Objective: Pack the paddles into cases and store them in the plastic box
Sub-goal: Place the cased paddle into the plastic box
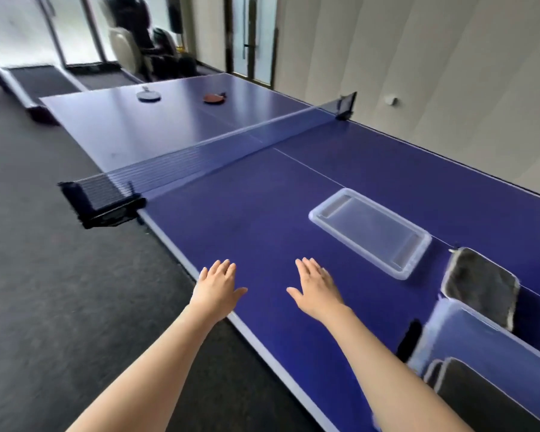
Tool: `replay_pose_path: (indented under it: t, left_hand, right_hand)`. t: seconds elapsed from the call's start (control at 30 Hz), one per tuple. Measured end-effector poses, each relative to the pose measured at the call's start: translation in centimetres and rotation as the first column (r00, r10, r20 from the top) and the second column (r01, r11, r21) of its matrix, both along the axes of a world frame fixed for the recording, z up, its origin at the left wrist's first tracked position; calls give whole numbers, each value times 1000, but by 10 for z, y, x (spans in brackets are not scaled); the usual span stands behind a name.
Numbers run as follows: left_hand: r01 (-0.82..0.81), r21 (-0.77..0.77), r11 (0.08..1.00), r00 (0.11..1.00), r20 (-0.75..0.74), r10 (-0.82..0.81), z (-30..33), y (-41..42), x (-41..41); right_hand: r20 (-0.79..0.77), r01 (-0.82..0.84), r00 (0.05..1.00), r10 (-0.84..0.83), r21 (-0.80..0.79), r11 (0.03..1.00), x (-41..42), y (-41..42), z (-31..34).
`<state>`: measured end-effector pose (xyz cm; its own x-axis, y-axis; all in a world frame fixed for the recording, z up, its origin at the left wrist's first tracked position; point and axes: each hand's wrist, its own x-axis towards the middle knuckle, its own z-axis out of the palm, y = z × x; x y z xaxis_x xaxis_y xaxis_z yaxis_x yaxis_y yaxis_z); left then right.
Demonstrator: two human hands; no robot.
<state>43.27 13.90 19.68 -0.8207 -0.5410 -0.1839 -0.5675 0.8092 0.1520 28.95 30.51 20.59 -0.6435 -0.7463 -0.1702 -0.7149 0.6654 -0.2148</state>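
Table [262,213], blue, netted, beside grey carpet [44,275]; my left hand [217,286] and right hand [317,288] hover flat, fingers together, empty, near its edge.

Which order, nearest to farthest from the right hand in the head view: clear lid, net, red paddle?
From the right hand:
1. Clear lid, just ahead to the right, on the near half.
2. Net, across mid-table.
3. Red paddle, on the far half beyond the net.
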Motion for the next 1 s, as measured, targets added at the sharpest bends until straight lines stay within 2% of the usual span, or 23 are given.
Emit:
replay_pose_path:
  t: [0.27, 0.5, 0.7, 1.0]
  left_hand:
    - [-301, 19, 953, 953, 53, 300, -5, -123, 106]
    - [-478, 64, 876, 876, 103, 471, -15, -185, 159]
    - [-588, 80, 805, 805, 157, 572, -24, -251, 170]
    - [-666, 67, 743, 744, 132, 655, -13, -363, 151]
  right_hand:
    - [31, -264, 965, 262, 97, 960, 71, -172, 2]
    - [79, -457, 889, 450, 127, 880, 113, -275, -8]
    - [83, -554, 832, 548, 128, 823, 111, -364, -23]
    - [99, -659, 752, 651, 113, 744, 93, -500, -23]
